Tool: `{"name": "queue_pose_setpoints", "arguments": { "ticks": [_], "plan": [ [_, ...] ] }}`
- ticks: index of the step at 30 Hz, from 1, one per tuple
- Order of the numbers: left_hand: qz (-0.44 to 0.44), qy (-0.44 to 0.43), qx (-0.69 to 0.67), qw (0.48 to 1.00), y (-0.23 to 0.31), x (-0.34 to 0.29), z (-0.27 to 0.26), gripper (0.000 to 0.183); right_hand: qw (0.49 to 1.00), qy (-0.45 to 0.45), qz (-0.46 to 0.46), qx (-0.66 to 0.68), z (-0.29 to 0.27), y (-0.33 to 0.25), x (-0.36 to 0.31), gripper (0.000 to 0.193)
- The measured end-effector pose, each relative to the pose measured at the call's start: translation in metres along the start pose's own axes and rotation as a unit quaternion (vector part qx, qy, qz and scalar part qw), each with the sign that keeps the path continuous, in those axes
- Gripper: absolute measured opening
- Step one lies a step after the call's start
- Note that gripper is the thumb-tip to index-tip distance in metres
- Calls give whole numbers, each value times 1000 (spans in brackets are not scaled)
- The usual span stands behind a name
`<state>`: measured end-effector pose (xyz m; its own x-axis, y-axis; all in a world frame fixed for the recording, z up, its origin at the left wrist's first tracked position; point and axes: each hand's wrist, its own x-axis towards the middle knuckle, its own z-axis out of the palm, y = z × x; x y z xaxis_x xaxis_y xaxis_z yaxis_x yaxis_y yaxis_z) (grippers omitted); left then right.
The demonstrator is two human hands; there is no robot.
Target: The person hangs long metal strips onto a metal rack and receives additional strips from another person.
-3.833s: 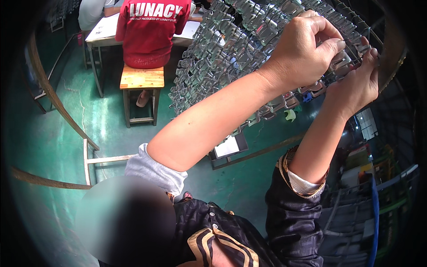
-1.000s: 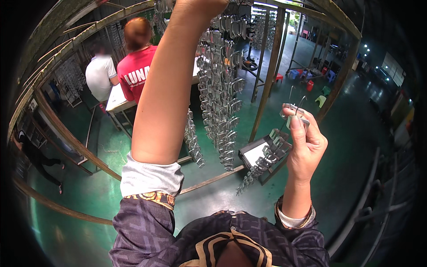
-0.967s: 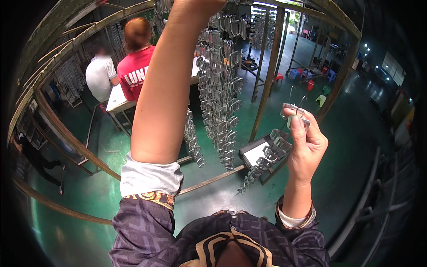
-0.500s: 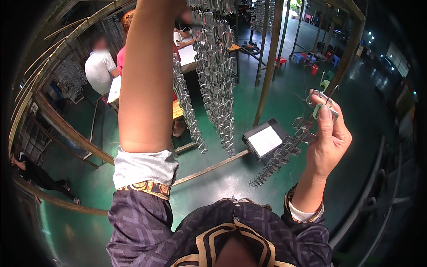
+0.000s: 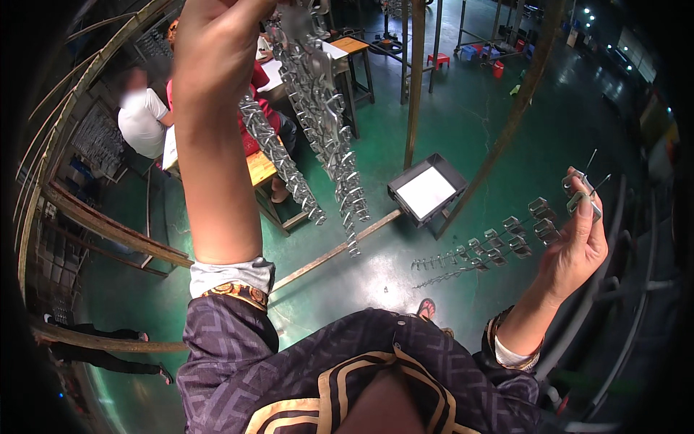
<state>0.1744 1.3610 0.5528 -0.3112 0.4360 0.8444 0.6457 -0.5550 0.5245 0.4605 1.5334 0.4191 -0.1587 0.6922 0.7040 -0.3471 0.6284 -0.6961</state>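
My right hand [image 5: 575,257] is raised on the right, its thumb and fingers pinching the top of two wire strands of small bent metal clips [image 5: 495,246]. The strands slant down and left from it, with two thin wire ends sticking up above the fingertips. My left hand [image 5: 224,43] reaches up at the top left, fingers curled beside the upper part of a bunch of hanging metal clip strands [image 5: 311,108]. Its fingertips are partly cut off by the upper edge, so what they grip is hidden. Another clip strand [image 5: 278,163] hangs just below that hand.
A black crate [image 5: 426,189] with a white inside stands on the green floor beside a wooden post [image 5: 499,137]. A low wooden bar [image 5: 340,249] crosses in front of me. People in white [image 5: 144,123] and red sit at a table on the left. Wooden rack rails [image 5: 116,224] curve past the left side.
My left hand has come lower into view. My right hand has moved right and slightly down, and its strands have swung out and spread apart. The view has shifted.
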Motion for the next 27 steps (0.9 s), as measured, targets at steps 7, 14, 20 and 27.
{"name": "queue_pose_setpoints", "arguments": {
  "ticks": [7, 14, 20, 27],
  "plan": [
    [-21, -35, -35, 999, 11, -26, 77, 13, 999, 31, 5, -11, -92, 28, 26, 24],
    [-50, 12, 3, 999, -10, -44, 176, 10, 998, 17, -30, -53, -194, 63, 72, 20],
    [-60, -20, -31, 997, -46, -47, 273, 10, 991, 48, -38, -123, -280, 104, 114, 18],
    [-67, -58, -136, 987, -112, -22, 399, 7, 980, 103, -40, -166, -357, 179, 168, 25]
  ]
}}
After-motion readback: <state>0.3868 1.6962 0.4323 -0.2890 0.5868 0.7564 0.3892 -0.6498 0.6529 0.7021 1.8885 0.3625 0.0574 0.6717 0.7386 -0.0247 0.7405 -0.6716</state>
